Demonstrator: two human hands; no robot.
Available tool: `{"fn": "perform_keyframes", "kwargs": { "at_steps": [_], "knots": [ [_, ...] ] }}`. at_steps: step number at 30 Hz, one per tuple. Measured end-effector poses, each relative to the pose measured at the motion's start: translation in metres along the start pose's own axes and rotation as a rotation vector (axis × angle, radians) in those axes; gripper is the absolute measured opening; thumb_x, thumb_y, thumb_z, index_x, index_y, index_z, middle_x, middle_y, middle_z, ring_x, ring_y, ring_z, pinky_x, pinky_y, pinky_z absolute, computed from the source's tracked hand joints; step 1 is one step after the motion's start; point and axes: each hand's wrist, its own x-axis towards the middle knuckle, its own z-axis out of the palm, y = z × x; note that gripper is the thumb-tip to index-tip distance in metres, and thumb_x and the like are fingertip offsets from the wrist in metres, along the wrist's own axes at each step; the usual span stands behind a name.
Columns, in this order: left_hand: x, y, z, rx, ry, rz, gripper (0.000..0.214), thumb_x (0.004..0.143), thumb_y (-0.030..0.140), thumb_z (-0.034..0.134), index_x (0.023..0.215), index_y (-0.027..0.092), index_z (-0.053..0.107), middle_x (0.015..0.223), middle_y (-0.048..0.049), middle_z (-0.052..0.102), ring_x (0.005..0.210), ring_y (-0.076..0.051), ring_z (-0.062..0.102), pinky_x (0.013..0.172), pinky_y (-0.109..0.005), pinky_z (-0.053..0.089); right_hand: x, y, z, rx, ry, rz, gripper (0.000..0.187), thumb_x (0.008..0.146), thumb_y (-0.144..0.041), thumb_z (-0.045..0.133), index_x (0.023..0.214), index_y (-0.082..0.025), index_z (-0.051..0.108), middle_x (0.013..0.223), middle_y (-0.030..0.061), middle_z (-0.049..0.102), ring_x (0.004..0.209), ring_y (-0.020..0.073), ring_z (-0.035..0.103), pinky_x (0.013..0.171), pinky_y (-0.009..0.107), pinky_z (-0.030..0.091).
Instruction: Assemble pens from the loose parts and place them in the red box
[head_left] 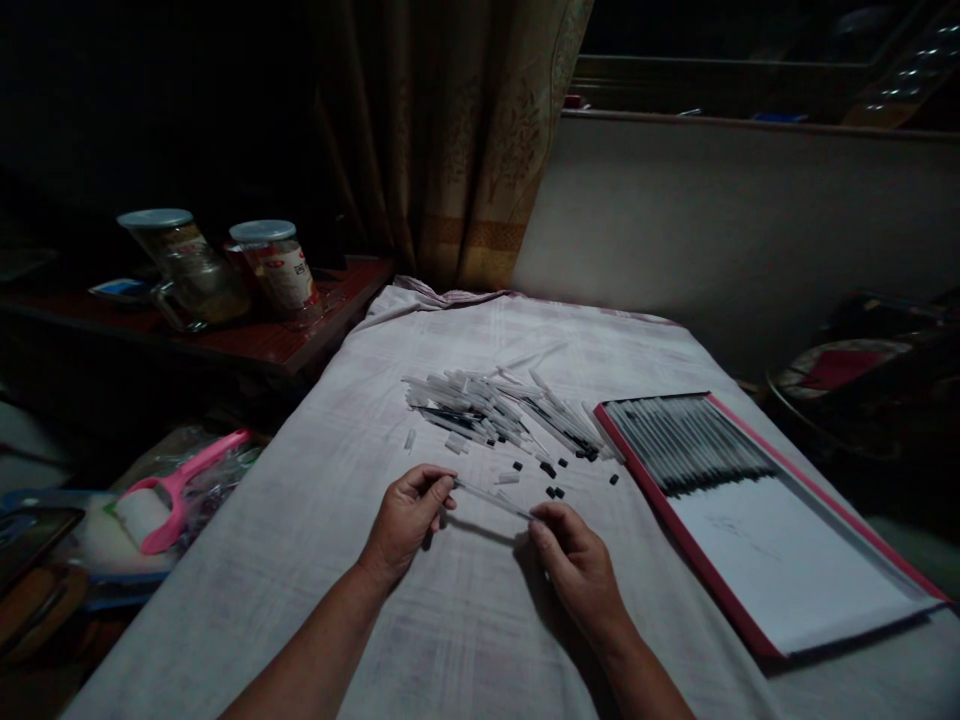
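Note:
Between my two hands a slim, translucent pen (pixel 491 494) is held over the cloth, slanting down to the right. My left hand (pixel 412 510) pinches its left end between thumb and fingers. At the right end, my right hand (pixel 570 550) has its fingertips closed on the pen. Just beyond lies a loose pile of pen parts (pixel 480 405), clear tubes mixed with dark pieces. Several small black caps (pixel 551 469) are scattered close to my right hand. To the right, a red-edged box (pixel 750 520) holds a row of pens (pixel 686 440) in its far half.
A pale checked cloth (pixel 315 560) covers the table. On the left, a dark red side table (pixel 300 345) carries a lidded jar (pixel 277 270) and a glass mug (pixel 191 280). A pink-handled item (pixel 176 495) lies below it among bags. A curtain (pixel 457 150) hangs behind.

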Motion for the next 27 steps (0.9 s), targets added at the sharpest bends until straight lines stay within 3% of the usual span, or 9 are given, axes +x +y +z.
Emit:
{"fn": "perform_keyframes", "kwargs": {
  "at_steps": [5, 14, 17, 19, 20, 22, 23, 25, 27],
  "knots": [
    [-0.001, 0.001, 0.000, 0.001, -0.016, -0.017, 0.046, 0.063, 0.053, 0.076, 0.088, 0.014, 0.069, 0.058, 0.0011, 0.063, 0.036, -0.005, 0.043, 0.032, -0.015, 0.030, 0.002, -0.005, 0.002, 0.042, 0.007, 0.065, 0.036, 0.086, -0.052, 0.054, 0.072, -0.020, 0.061, 0.057, 0.0008, 0.061, 0.054, 0.0160, 0.059, 0.052, 0.024, 0.048],
    [-0.002, 0.000, -0.003, 0.034, -0.068, -0.019, 0.048, 0.064, 0.051, 0.076, 0.094, 0.014, 0.072, 0.062, -0.0007, 0.065, 0.039, -0.005, 0.045, 0.034, -0.016, 0.031, 0.013, -0.013, -0.002, 0.234, -0.005, 0.277, 0.049, 0.070, -0.066, 0.065, 0.067, -0.017, 0.060, 0.049, -0.0020, 0.054, 0.040, 0.0095, 0.042, 0.038, 0.021, 0.034],
    [-0.001, -0.004, -0.004, 0.093, -0.078, 0.003, 0.046, 0.070, 0.050, 0.072, 0.099, 0.015, 0.073, 0.068, -0.0030, 0.068, 0.042, -0.008, 0.049, 0.036, -0.018, 0.035, 0.014, -0.015, -0.003, 0.274, 0.008, 0.320, 0.051, 0.066, -0.068, 0.067, 0.068, -0.017, 0.060, 0.048, -0.0024, 0.053, 0.039, 0.0090, 0.040, 0.037, 0.021, 0.031],
    [-0.003, -0.005, -0.005, 0.188, -0.053, 0.145, 0.038, 0.077, 0.044, 0.067, 0.104, 0.017, 0.073, 0.085, -0.0082, 0.072, 0.062, -0.015, 0.064, 0.051, -0.024, 0.049, 0.013, -0.016, -0.003, 0.265, 0.026, 0.305, 0.050, 0.068, -0.067, 0.066, 0.070, -0.017, 0.060, 0.049, -0.0024, 0.053, 0.040, 0.0094, 0.040, 0.037, 0.021, 0.031],
    [-0.004, -0.004, -0.005, 0.265, -0.033, 0.261, 0.035, 0.080, 0.039, 0.065, 0.108, 0.019, 0.072, 0.098, -0.0105, 0.072, 0.081, -0.019, 0.068, 0.066, -0.028, 0.055, 0.012, -0.016, -0.002, 0.246, 0.032, 0.279, 0.049, 0.070, -0.066, 0.065, 0.070, -0.018, 0.061, 0.050, -0.0023, 0.053, 0.041, 0.0099, 0.041, 0.038, 0.021, 0.032],
    [-0.010, 0.001, -0.003, 0.484, -0.008, 0.532, 0.037, 0.083, 0.031, 0.063, 0.119, 0.023, 0.067, 0.124, -0.0114, 0.065, 0.117, -0.025, 0.059, 0.097, -0.040, 0.048, 0.010, -0.018, 0.000, 0.188, 0.031, 0.197, 0.045, 0.074, -0.063, 0.064, 0.070, -0.018, 0.061, 0.052, -0.0018, 0.054, 0.045, 0.0113, 0.045, 0.041, 0.022, 0.036],
    [-0.013, 0.003, -0.002, 0.619, -0.019, 0.647, 0.040, 0.083, 0.030, 0.065, 0.122, 0.025, 0.065, 0.130, -0.0108, 0.063, 0.124, -0.027, 0.054, 0.107, -0.046, 0.039, 0.010, -0.019, 0.002, 0.157, 0.021, 0.148, 0.043, 0.076, -0.060, 0.063, 0.069, -0.018, 0.062, 0.054, -0.0013, 0.054, 0.048, 0.0122, 0.048, 0.044, 0.023, 0.039],
    [-0.019, 0.008, 0.000, 0.867, -0.087, 0.784, 0.036, 0.084, 0.029, 0.065, 0.120, 0.026, 0.065, 0.124, -0.0094, 0.066, 0.119, -0.028, 0.057, 0.114, -0.054, 0.025, 0.010, -0.021, 0.007, 0.120, -0.011, 0.071, 0.041, 0.080, -0.057, 0.062, 0.069, -0.018, 0.063, 0.056, -0.0002, 0.056, 0.054, 0.0140, 0.053, 0.051, 0.024, 0.043],
    [-0.022, 0.009, 0.000, 1.027, -0.152, 0.806, 0.022, 0.090, 0.028, 0.058, 0.110, 0.024, 0.068, 0.100, -0.0072, 0.073, 0.098, -0.024, 0.066, 0.109, -0.053, 0.032, 0.013, -0.022, 0.011, 0.136, -0.024, 0.061, 0.041, 0.084, -0.057, 0.056, 0.077, -0.017, 0.065, 0.059, 0.0005, 0.058, 0.054, 0.0147, 0.055, 0.052, 0.025, 0.045]
  ]
}}
